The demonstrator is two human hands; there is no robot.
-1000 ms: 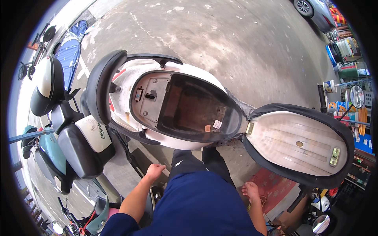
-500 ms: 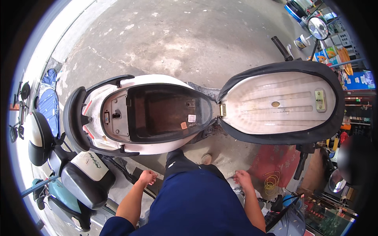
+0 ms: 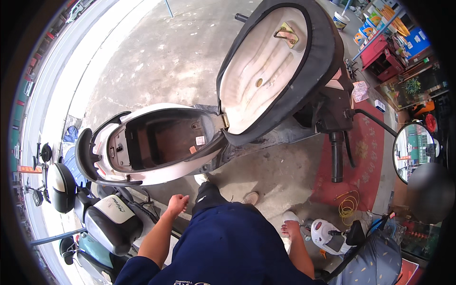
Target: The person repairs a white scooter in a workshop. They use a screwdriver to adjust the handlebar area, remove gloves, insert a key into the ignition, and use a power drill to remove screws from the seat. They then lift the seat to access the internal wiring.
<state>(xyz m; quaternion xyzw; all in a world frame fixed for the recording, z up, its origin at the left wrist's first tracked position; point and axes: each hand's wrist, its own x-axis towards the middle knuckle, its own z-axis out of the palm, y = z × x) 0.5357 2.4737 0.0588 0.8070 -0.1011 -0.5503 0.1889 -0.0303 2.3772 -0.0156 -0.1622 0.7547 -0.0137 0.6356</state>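
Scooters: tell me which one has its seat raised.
The large white scooter in the middle: its seat stands tipped up, baring the storage well. The black scooter and teal scooter at left have seats down.

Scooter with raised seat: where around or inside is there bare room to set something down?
Bare concrete lies beyond the scooter and between its near side and the red mat; its storage compartment has room left of two labels. Parked scooters crowd the lower left.
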